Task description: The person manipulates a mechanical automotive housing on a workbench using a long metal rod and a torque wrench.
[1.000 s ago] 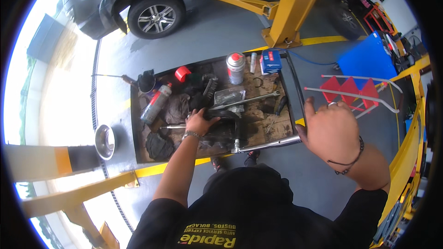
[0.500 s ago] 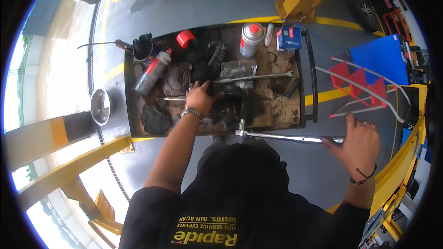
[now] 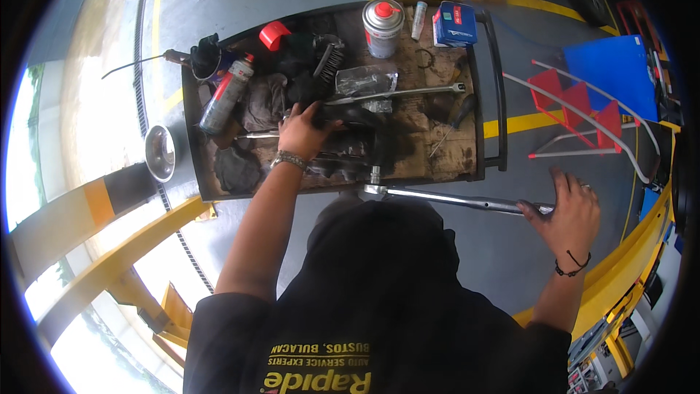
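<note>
A dark, greasy metal part (image 3: 350, 142) lies near the front edge of a cardboard-lined trolley (image 3: 437, 164); its exact kind is hard to make out. My left hand (image 3: 302, 135) rests on its left side with fingers spread. Under that hand runs a thin metal rod (image 3: 259, 135). From the part's near right corner a socket (image 3: 375, 174) joins the head of a long chrome ratchet wrench (image 3: 452, 198), which reaches right beyond the trolley edge. My right hand (image 3: 572, 211) holds its handle end between thumb and palm, the fingers loosely extended. Behind the part lies a long wrench (image 3: 408, 93).
Spray cans (image 3: 383, 28), (image 3: 227, 95), a red cap (image 3: 273, 35), a brush (image 3: 329, 60), a blue box (image 3: 453, 25), rags (image 3: 237, 169) and a screwdriver (image 3: 461, 113) lie on the trolley. A metal bowl (image 3: 160, 153) is left; a red-stepped ladder (image 3: 576, 106) stands right.
The view has shifted, so the trolley appears higher and slightly left. The wrench handle has tilted slightly with my right hand on it. My left hand stays on the metal part.
</note>
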`<control>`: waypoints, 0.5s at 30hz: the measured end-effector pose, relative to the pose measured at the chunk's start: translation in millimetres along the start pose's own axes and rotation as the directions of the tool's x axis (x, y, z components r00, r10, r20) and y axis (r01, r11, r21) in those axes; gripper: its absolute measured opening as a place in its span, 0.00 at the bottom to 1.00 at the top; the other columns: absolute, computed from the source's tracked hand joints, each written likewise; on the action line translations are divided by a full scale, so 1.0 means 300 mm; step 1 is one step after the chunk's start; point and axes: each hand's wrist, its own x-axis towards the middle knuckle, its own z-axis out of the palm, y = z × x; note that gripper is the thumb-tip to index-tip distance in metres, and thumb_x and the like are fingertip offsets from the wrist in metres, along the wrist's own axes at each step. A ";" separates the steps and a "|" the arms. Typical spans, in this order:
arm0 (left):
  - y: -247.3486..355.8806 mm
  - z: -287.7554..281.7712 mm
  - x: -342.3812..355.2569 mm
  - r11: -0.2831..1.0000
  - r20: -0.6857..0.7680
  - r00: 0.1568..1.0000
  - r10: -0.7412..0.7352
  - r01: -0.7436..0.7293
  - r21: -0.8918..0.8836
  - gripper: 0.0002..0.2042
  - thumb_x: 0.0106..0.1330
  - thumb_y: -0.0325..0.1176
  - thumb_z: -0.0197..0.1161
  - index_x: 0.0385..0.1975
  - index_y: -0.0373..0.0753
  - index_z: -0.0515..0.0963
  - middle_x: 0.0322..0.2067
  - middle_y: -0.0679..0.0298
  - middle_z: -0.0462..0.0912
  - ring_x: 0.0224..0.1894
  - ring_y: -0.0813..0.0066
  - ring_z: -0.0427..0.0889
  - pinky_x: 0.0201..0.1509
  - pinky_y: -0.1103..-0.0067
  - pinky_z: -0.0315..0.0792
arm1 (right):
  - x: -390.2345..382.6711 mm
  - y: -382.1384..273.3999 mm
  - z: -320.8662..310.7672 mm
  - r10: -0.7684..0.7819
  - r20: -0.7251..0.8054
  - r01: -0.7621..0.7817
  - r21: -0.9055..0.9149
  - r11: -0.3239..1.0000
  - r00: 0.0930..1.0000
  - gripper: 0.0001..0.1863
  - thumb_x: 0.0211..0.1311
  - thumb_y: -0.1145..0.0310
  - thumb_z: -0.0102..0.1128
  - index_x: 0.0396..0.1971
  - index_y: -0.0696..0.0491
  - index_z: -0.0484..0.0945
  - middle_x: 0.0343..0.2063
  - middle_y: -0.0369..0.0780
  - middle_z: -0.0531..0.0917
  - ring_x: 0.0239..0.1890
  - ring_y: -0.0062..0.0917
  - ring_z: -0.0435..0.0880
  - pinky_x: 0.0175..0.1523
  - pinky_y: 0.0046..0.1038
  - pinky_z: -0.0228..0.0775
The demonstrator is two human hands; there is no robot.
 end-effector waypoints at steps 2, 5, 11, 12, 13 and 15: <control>-0.007 -0.001 0.005 0.999 0.037 0.999 -0.007 0.008 -0.043 0.37 0.57 0.66 0.65 0.64 0.51 0.74 0.65 0.45 0.69 0.66 0.44 0.69 0.71 0.57 0.61 | 0.006 0.005 -0.001 -0.006 0.025 0.007 -0.018 1.000 1.000 0.45 0.45 0.32 0.68 0.54 0.54 0.78 0.40 0.44 0.81 0.43 0.38 0.83 0.50 0.39 0.72; 0.011 -0.023 0.007 0.993 0.087 0.996 -0.021 0.031 -0.110 0.37 0.57 0.65 0.65 0.63 0.50 0.74 0.65 0.45 0.68 0.66 0.43 0.68 0.71 0.57 0.60 | 0.015 0.000 0.000 0.021 0.067 -0.020 -0.021 1.000 0.998 0.45 0.45 0.32 0.67 0.56 0.52 0.78 0.48 0.45 0.78 0.50 0.39 0.80 0.53 0.40 0.71; -0.046 0.042 0.012 0.994 -0.061 0.995 0.083 -0.086 -0.060 0.31 0.56 0.55 0.71 0.59 0.48 0.77 0.58 0.46 0.74 0.62 0.44 0.71 0.66 0.60 0.67 | -0.008 0.037 0.134 0.030 0.110 -0.033 0.019 0.999 0.993 0.41 0.50 0.37 0.66 0.59 0.51 0.75 0.57 0.44 0.73 0.60 0.42 0.73 0.59 0.44 0.68; -0.055 0.053 0.009 0.992 -0.106 0.989 0.107 -0.113 -0.053 0.30 0.56 0.51 0.73 0.58 0.47 0.79 0.55 0.48 0.77 0.60 0.46 0.74 0.63 0.61 0.70 | -0.013 0.044 0.170 0.029 0.102 -0.032 0.036 0.999 0.994 0.41 0.51 0.38 0.67 0.59 0.51 0.75 0.57 0.44 0.73 0.61 0.42 0.72 0.59 0.45 0.67; -0.068 0.069 0.001 0.992 -0.111 0.988 0.108 -0.114 -0.050 0.29 0.56 0.51 0.73 0.57 0.46 0.79 0.55 0.48 0.77 0.59 0.45 0.74 0.62 0.61 0.70 | -0.028 0.052 0.219 0.015 0.087 -0.022 0.074 0.997 0.996 0.40 0.51 0.40 0.67 0.58 0.51 0.75 0.58 0.44 0.72 0.61 0.43 0.71 0.60 0.45 0.67; -0.074 0.083 0.008 0.991 -0.152 0.981 0.118 -0.126 -0.045 0.28 0.56 0.49 0.73 0.56 0.45 0.79 0.54 0.48 0.77 0.58 0.45 0.75 0.61 0.60 0.71 | -0.050 0.080 0.346 0.001 0.026 -0.004 0.144 0.990 1.000 0.38 0.51 0.43 0.69 0.57 0.52 0.75 0.59 0.45 0.71 0.62 0.44 0.70 0.61 0.47 0.66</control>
